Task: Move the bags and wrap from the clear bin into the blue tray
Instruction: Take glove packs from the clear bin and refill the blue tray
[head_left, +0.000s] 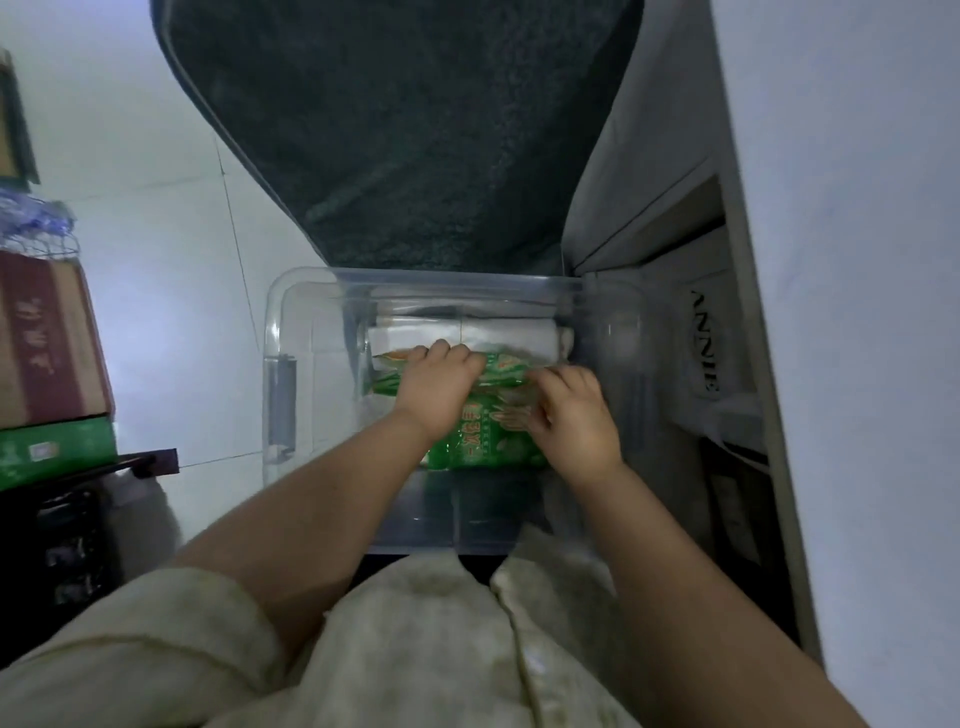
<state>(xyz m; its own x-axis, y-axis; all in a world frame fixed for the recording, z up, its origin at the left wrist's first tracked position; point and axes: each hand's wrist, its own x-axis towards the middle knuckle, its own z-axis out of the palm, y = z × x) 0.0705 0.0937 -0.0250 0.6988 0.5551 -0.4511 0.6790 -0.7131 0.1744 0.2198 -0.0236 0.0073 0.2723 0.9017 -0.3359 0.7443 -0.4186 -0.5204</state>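
Down on the floor, clear bin: the clear bin sits open against a dark padded seat edge, with the person kneeling over it.
Green packs: a bundle of green printed packs lies in the middle of the bin, glossy film outside, probably rolled or folded bags inside.
White roll: a white roll lies along the far wall of the bin, just behind the green packs and touching them; it may be the wrap, though no label can be read.
Left hand: the left hand is clenched over the upper end of the green packs, fingers curled over the far edge.
Right hand: the right hand grips the right side of the same packs, fingers pressed into the film.
Blue tray: not in view; where it stands cannot be told.
Weight: likely light, so no strain in lifting.
Stiffness: soft and floppy; the bundle will sag or fan apart if held by one end.
Surface: slick film, likely to slide against itself and out of a loose pinch.
Where to hold: both sides at once, squeezing the packs together, or one palm underneath.
Roll: firmer; grasp it around its middle.
Risk: loose packs slipping free mid-carry.
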